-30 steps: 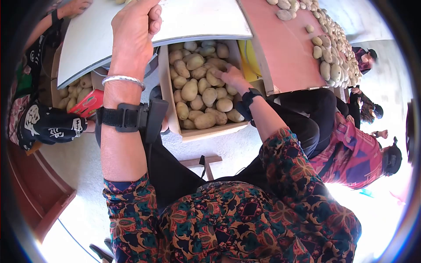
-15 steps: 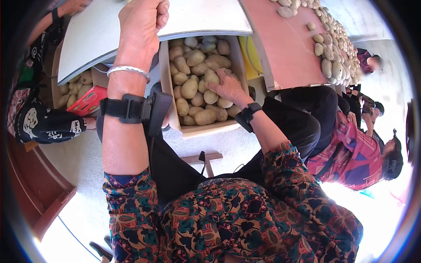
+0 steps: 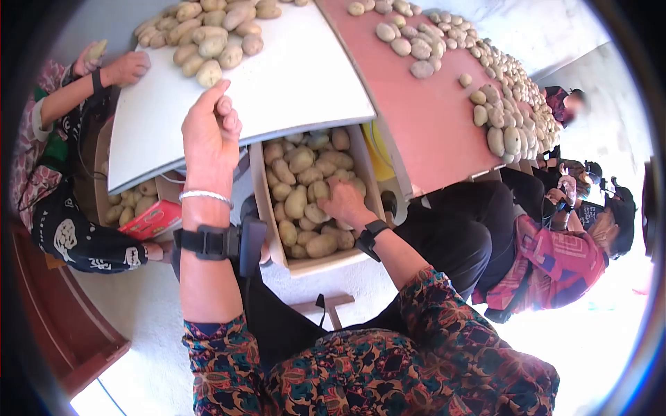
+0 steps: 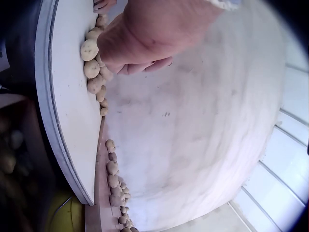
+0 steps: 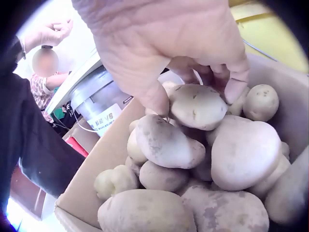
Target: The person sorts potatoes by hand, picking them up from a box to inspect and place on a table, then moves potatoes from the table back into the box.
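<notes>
My right hand (image 3: 345, 203) reaches down into a cardboard box (image 3: 326, 262) of potatoes. In the right wrist view its thumb and fingers close round a pale potato (image 5: 198, 107) at the top of the heap. A lumpy, dark-stained potato (image 5: 166, 142) lies just in front of the thumb. Over the white tabletop (image 3: 298, 90), my left hand (image 3: 210, 135) hangs with loosely curled fingers, nothing visible in it. Its fingertips overlap the near edge of a potato pile (image 3: 211, 45) in the head view.
Right of the white top, a reddish board (image 3: 430, 132) bears many potatoes (image 3: 513, 132). A yellow container (image 3: 377, 149) stands beside the box. Another person's hand (image 3: 127, 69) rests at the table's left edge. More people (image 3: 555, 260) sit at right.
The head view has tilted up, showing more tabletop and the potato pile. My right hand has shifted within the box and now grips a potato. My left hand stays raised over the white top.
</notes>
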The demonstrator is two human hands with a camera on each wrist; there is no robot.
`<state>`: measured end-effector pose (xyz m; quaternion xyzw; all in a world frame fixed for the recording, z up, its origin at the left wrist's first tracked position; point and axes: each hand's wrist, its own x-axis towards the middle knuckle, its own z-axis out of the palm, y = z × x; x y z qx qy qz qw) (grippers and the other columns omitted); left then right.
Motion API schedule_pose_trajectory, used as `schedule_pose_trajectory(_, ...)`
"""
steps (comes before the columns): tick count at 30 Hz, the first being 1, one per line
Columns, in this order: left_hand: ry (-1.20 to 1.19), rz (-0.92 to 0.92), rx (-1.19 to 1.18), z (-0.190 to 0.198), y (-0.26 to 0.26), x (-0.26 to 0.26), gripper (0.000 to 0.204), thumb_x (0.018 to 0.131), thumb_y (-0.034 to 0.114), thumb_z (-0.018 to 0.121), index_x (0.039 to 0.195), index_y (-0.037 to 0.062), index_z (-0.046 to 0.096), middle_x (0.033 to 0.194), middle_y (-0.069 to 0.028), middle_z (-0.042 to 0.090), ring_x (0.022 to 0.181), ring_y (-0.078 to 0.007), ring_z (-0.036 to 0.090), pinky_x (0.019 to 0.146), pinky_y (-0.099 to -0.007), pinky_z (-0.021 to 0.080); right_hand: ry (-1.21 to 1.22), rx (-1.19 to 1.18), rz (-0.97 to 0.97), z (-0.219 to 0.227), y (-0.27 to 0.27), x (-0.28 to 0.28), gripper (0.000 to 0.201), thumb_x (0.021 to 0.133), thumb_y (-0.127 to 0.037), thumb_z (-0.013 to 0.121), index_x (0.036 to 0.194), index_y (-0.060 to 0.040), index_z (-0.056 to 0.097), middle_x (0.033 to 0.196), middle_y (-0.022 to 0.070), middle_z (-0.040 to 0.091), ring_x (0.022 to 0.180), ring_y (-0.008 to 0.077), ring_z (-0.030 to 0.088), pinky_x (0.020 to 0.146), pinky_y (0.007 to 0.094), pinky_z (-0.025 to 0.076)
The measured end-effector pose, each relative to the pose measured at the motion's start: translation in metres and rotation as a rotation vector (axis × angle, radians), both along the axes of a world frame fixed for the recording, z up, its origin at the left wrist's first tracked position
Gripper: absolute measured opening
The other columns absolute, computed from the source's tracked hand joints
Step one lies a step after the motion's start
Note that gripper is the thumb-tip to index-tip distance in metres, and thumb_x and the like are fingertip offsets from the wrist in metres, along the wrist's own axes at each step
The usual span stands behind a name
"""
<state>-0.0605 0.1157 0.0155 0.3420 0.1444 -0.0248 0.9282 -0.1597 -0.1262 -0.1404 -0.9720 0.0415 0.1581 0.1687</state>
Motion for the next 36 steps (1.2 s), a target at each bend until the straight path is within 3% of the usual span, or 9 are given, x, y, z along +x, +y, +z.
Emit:
schedule_pose_trajectory(5,-0.008,0.012,-0.039,-0.003,0.004,-0.002,0.013,0.091,0.013,0.063,0.1,0.0047,0.059,0.06,0.005,0.047,0.043,-0.0076,0.04,0.041,-0.0227,0.029,0.16,0.5,-0.275,0.029,-0.016,0.009,0.048,0.083,-0.037,0.063,0.109,0.0035,0.065,0.098,0.0155,0.068,0.097,0.0269,0.064,0.083,0.0347,0.048)
schedule_pose_trajectory(8,0.016,0.036,-0.046,-0.003,0.003,-0.005,0.018,0.091,0.015,0.062,0.106,0.0037,0.059,0.06,0.0049,0.047,0.044,-0.0077,0.04,0.042,-0.023,0.03,0.249,1.122,-0.323,0.035,-0.028,0.022,0.044,0.09,-0.039,0.053,0.103,0.0005,0.065,0.088,0.0074,0.066,0.085,0.0175,0.065,0.068,0.0305,0.049)
schedule_pose_trajectory(15,0.05,0.056,-0.061,-0.003,-0.002,-0.008,0.021,0.091,0.016,0.061,0.108,0.0041,0.058,0.062,0.0048,0.046,0.045,-0.008,0.039,0.043,-0.0238,0.029,0.294,1.475,-0.336,0.136,-0.028,0.084,0.049,0.098,-0.039,0.041,0.123,0.001,0.051,0.094,0.0177,0.066,0.064,0.0202,0.064,0.045,0.0227,0.043)
schedule_pose_trajectory(19,0.072,0.029,-0.05,-0.005,-0.011,-0.007,0.018,0.092,0.017,0.061,0.105,0.0051,0.059,0.062,0.0038,0.047,0.045,-0.0088,0.041,0.043,-0.0241,0.031,0.149,1.391,-0.354,0.147,-0.029,0.127,0.048,0.095,-0.041,0.046,0.12,0.0002,0.053,0.09,0.0144,0.066,0.06,0.0183,0.062,0.044,0.0218,0.039)
schedule_pose_trajectory(21,0.072,0.023,-0.039,-0.002,-0.015,-0.008,0.017,0.092,0.016,0.061,0.104,0.0052,0.059,0.062,0.0038,0.047,0.045,-0.0089,0.041,0.043,-0.0242,0.032,-0.081,0.986,-0.43,0.151,-0.024,0.148,0.048,0.091,-0.042,0.053,0.117,-0.0013,0.056,0.092,0.0124,0.065,0.059,0.0176,0.062,0.044,0.0243,0.039)
schedule_pose_trajectory(23,0.089,0.004,-0.041,-0.002,-0.018,-0.007,0.017,0.092,0.016,0.061,0.104,0.0047,0.058,0.062,0.0034,0.047,0.045,-0.0088,0.041,0.043,-0.0233,0.032,-0.164,0.935,-0.4,0.158,-0.016,0.168,0.049,0.089,-0.039,0.057,0.117,0.0012,0.056,0.086,0.0114,0.062,0.07,0.0197,0.065,0.045,0.0267,0.043)
schedule_pose_trajectory(26,0.073,-0.02,-0.057,0.0,-0.022,-0.012,0.016,0.092,0.015,0.06,0.104,0.0036,0.056,0.061,0.0027,0.045,0.047,-0.0087,0.041,0.042,-0.0215,0.032,-0.428,0.813,-0.361,0.147,-0.013,0.209,0.053,0.09,-0.041,0.056,0.123,-0.0005,0.054,0.085,0.0129,0.064,0.081,0.0282,0.066,0.059,0.0349,0.053)
schedule_pose_trajectory(28,0.057,-0.026,-0.043,0.001,-0.022,-0.015,0.017,0.092,0.015,0.06,0.104,0.0035,0.056,0.061,0.0027,0.045,0.047,-0.0087,0.041,0.042,-0.0217,0.032,-0.753,0.277,-0.297,0.148,-0.01,0.228,0.047,0.091,-0.038,0.055,0.125,-0.0057,0.053,0.098,0.0163,0.065,0.097,0.0376,0.062,0.082,0.0459,0.053)
schedule_pose_trajectory(36,0.065,-0.027,-0.086,0.004,-0.019,-0.009,0.02,0.094,0.015,0.059,0.108,0.0026,0.055,0.062,0.0025,0.049,0.047,-0.0086,0.042,0.043,-0.0218,0.033,-0.476,-0.118,0.096,0.122,-0.016,0.246,0.05,0.084,-0.008,0.048,0.134,-0.0143,0.043,0.138,0.0149,0.045,0.119,0.042,0.049,0.095,0.0505,0.046)
